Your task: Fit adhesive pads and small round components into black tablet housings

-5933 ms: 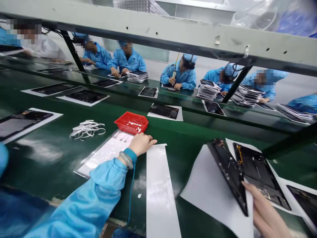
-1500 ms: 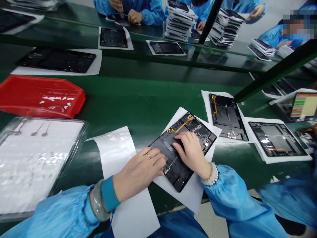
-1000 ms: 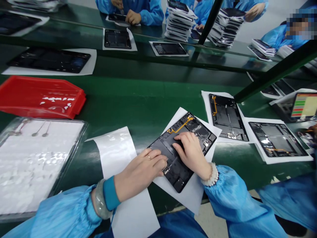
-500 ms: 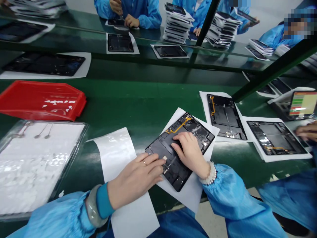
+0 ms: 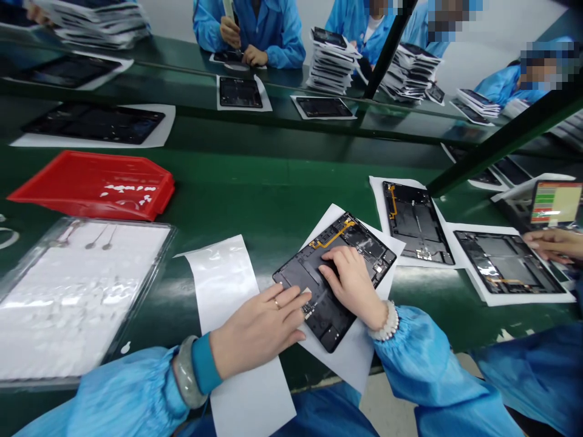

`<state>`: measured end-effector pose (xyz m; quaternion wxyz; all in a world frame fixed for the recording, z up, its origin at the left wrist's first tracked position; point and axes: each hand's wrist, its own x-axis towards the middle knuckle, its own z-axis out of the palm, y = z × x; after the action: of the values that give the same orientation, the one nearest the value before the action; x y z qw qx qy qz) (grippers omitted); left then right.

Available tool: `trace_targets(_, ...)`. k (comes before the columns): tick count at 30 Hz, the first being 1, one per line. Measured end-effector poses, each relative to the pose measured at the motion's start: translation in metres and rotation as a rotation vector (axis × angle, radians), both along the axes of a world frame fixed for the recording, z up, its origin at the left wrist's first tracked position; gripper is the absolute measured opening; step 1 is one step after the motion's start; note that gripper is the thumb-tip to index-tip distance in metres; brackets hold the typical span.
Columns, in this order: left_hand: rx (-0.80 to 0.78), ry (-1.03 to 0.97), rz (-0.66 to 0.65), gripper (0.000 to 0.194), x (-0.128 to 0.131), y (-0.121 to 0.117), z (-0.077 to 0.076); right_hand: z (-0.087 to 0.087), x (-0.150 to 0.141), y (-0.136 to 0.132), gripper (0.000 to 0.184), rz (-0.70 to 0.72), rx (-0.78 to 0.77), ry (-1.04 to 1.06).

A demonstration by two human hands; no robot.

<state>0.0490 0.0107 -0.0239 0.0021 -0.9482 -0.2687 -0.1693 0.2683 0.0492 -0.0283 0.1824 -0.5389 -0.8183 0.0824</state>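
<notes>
Left hand (image 5: 259,331) is loosely spread, fingertips on the open tablet shell (image 5: 330,315) near the front edge of the counter (image 5: 268,188); can't tell if it's pinching anything. Right hand (image 5: 353,285) sits half-curled on the same shell, grip also unclear. White paper (image 5: 355,361) pokes out underneath, red bin (image 5: 91,182)'s well off left, farther from that edge.

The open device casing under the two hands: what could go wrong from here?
The right hand is close to the exposed orange ribbon, so a slip might snag it.
The left hand is beside small circuit parts, which careless pressure could damage.
The white sheet under the casing juts past the bench edge; a bump could shift both.
</notes>
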Motion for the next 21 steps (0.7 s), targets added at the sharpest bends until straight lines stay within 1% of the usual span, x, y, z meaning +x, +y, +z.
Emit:
trace_targets(4, -0.001, 0.039, 0.013, 0.024, 0.005, -0.001, -0.008, -0.003, 0.000, 0.002, 0.021, 0.005, 0.002, -0.011)
trace_targets(6, -0.009, 0.059, 0.032, 0.030, 0.008, -0.006, -0.007, -0.006, 0.002, 0.000, 0.021, 0.025, 0.021, -0.007)
trace_targets(7, -0.010, 0.076, 0.041, 0.033, 0.009, -0.010, -0.004, -0.008, 0.003, 0.000, 0.022, 0.039, 0.039, -0.001)
trace_targets(8, -0.009, 0.094, 0.052, 0.035, 0.008, -0.014, 0.001, -0.011, 0.005, -0.001, 0.022, 0.055, 0.059, 0.007)
trace_targets(10, -0.026, 0.128, 0.056, 0.033, 0.001, -0.021, 0.017, -0.018, 0.010, 0.002, 0.025, 0.091, 0.104, 0.021)
trace_targets(12, -0.087, 0.137, 0.063, 0.028, -0.020, -0.021, 0.039, -0.027, 0.015, 0.008, 0.030, 0.121, 0.151, 0.023)
trace_targets(13, -0.139, 0.138, 0.121, 0.025, -0.037, -0.019, 0.051, -0.031, 0.017, 0.011, 0.032, 0.134, 0.172, 0.025)
trace_targets(14, -0.195, 0.140, 0.209, 0.022, -0.059, -0.015, 0.062, -0.034, 0.019, 0.014, 0.035, 0.141, 0.190, 0.027)
trace_targets(15, -0.246, 0.157, 0.383, 0.017, -0.084, -0.010, 0.072, -0.036, 0.020, 0.016, 0.037, 0.146, 0.203, 0.028)
trace_targets(16, -0.302, 0.170, 0.661, 0.015, -0.111, -0.003, 0.078, -0.037, 0.022, 0.017, 0.039, 0.146, 0.210, 0.029)
trace_targets(17, -0.307, 0.172, 0.814, 0.017, -0.138, 0.005, 0.081, -0.038, 0.023, 0.017, 0.040, 0.143, 0.212, 0.028)
trace_targets(18, -0.295, 0.166, 0.928, 0.021, -0.164, 0.014, 0.081, -0.038, 0.023, 0.017, 0.041, 0.139, 0.209, 0.025)
trace_targets(19, -0.287, 0.155, 1.029, 0.024, -0.186, 0.023, 0.077, -0.038, 0.023, 0.017, 0.041, 0.133, 0.204, 0.023)
trace_targets(20, -0.291, 0.143, 1.109, 0.026, -0.204, 0.031, 0.070, -0.039, 0.023, 0.016, 0.041, 0.128, 0.197, 0.020)
trace_targets(21, -0.298, 0.131, 1.166, 0.026, -0.217, 0.038, 0.062, -0.039, 0.023, 0.016, 0.041, 0.125, 0.191, 0.020)
